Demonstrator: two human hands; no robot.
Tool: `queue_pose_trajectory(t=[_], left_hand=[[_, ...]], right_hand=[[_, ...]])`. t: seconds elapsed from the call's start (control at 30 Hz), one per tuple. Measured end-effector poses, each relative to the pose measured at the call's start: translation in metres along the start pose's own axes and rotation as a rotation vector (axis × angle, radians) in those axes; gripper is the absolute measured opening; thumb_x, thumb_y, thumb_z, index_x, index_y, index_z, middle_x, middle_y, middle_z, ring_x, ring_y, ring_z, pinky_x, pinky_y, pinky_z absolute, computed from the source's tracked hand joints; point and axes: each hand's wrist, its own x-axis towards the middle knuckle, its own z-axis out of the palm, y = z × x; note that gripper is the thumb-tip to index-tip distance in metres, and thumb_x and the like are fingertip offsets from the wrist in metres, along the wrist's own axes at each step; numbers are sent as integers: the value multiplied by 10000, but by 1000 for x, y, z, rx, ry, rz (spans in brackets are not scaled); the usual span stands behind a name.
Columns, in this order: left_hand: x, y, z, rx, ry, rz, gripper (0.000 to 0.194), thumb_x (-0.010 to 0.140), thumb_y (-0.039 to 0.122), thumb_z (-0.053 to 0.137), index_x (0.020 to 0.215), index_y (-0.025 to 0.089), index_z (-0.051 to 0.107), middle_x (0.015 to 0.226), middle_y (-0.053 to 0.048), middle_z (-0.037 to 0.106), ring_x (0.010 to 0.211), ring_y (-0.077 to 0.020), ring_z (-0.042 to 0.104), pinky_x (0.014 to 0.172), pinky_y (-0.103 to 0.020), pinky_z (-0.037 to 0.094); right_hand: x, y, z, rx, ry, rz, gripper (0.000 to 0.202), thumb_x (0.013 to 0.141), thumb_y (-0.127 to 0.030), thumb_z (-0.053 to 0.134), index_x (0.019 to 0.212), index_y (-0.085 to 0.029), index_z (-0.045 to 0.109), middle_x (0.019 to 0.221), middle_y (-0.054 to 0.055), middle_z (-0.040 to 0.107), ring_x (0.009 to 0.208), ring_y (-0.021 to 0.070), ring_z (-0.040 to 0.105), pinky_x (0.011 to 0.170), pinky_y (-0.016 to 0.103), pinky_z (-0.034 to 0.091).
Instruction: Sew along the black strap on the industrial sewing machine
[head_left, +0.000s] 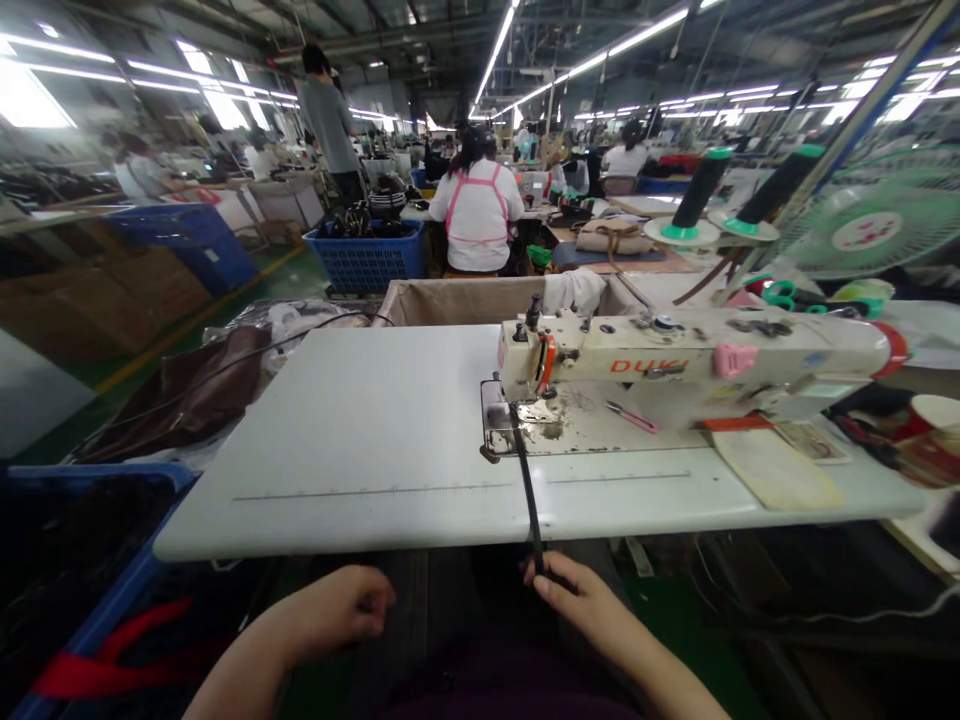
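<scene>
A narrow black strap [529, 485] runs from under the presser foot of the sewing machine [697, 365], across the white table [375, 400] and over its front edge. My right hand [574, 595] pinches the strap between thumb and fingers, just below that edge. Left of it, above my lap, my left hand [349, 603] is closed with curled fingers; what it holds, if anything, is hidden. Pink-handled tweezers [632, 416] lie on the machine bed, to the right of the needle area.
A blue crate [97, 480] with dark material stands at the left, red straps [112, 655] beside it. Brown material [195, 385] lies beyond. Two black thread cones [697, 195] and a green fan [870, 230] stand at the right. Ahead, a person in a pink-strapped apron [476, 215] sits facing away.
</scene>
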Motion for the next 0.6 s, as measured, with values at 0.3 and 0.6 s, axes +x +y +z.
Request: queue_pose_trajectory(t=[0.3, 0.6], left_hand=[[95, 129, -20, -100, 568, 550, 306, 914, 184, 597, 1210, 204, 676, 1322, -117, 683, 1235, -243, 647, 1144, -433, 490], [185, 169, -28, 396, 792, 673, 306, 943, 134, 596, 1248, 147, 617, 1330, -152, 643, 1243, -269, 636, 1149, -481, 505]], right_hand=[[-32, -20, 1, 168, -46, -59, 550, 1023, -611, 541, 769, -168, 745, 801, 64, 713, 824, 226, 662, 828, 338, 456], [-36, -25, 0, 111, -29, -49, 581, 983, -675, 557, 723, -187, 732, 746, 48, 680, 786, 219, 633, 818, 329, 459]])
